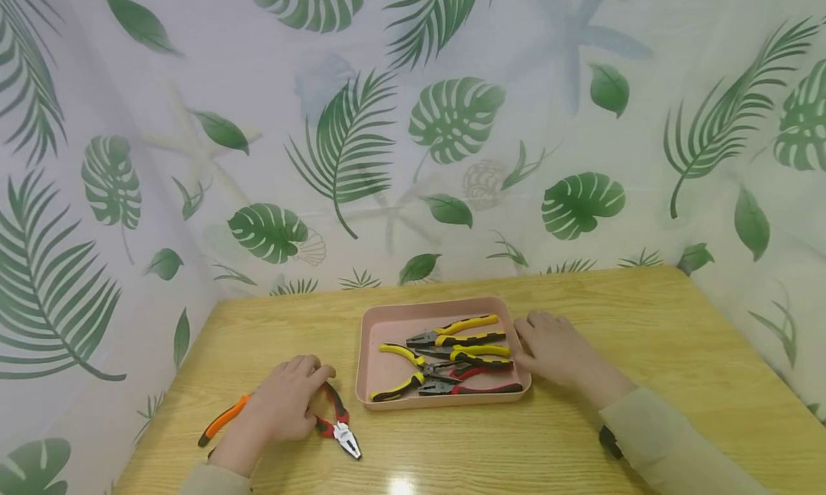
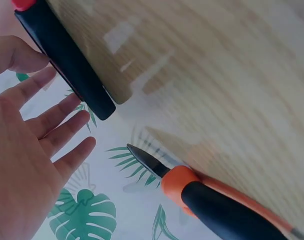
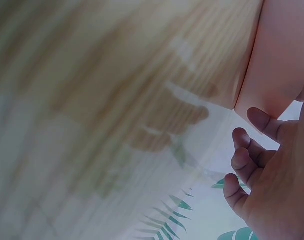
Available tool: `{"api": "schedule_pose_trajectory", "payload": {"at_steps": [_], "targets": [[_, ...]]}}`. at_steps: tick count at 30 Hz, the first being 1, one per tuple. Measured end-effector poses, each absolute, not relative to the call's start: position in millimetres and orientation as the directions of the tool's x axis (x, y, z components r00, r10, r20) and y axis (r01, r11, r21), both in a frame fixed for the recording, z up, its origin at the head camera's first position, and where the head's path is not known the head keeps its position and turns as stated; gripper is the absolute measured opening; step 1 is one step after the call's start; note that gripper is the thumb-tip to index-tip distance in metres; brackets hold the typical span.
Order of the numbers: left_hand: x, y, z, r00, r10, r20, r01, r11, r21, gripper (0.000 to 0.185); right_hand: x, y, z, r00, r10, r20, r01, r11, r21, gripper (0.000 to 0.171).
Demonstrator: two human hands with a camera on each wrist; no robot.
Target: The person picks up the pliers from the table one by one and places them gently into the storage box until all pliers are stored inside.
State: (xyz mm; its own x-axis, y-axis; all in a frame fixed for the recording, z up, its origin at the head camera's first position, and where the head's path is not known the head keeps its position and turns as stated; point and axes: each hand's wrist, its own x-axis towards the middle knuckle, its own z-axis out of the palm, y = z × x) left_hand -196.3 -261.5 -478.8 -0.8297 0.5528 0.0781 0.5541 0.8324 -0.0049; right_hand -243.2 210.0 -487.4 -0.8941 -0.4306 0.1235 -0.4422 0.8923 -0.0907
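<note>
A pink tray (image 1: 432, 305) in the middle of the wooden table (image 1: 645, 323) holds several pliers (image 1: 452, 355) with yellow-black and red-black handles. My left hand (image 1: 284, 402) lies over red-and-black pliers (image 1: 338, 423) and an orange-handled tool (image 1: 222, 420) to the left of the tray. In the left wrist view the left hand's fingers (image 2: 51, 130) are straight and spread, just off the black handle (image 2: 71, 70), with the orange tool (image 2: 212, 200) beside them. My right hand (image 1: 555, 344) rests flat on the table against the tray's right side; its loosely bent fingers (image 3: 247, 160) sit next to the tray wall (image 3: 282, 60).
A leaf-printed curtain (image 1: 413, 136) closes off the table at the back and on both sides. The table's left edge (image 1: 174, 402) runs close to the orange tool. Bare wood stretches to the right of the tray (image 1: 677, 351).
</note>
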Motion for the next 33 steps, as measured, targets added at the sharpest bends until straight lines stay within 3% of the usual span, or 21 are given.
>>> {"api": "schedule_pose_trajectory", "payload": {"at_steps": [19,33], "targets": [[-194.2,-257.9,-476.7,-0.826,0.564,-0.021,0.563,0.826,0.021,0.066,-242.0,209.5,-478.4,-0.899,-0.426,0.104,-0.436,0.893,-0.111,0.020],[-195.8,-253.5,-478.8,-0.768,0.641,-0.007,0.641,0.767,-0.025,0.075,-245.1,211.9,-480.0,-0.895,-0.434,0.103,-0.445,0.888,-0.118,0.019]]}}
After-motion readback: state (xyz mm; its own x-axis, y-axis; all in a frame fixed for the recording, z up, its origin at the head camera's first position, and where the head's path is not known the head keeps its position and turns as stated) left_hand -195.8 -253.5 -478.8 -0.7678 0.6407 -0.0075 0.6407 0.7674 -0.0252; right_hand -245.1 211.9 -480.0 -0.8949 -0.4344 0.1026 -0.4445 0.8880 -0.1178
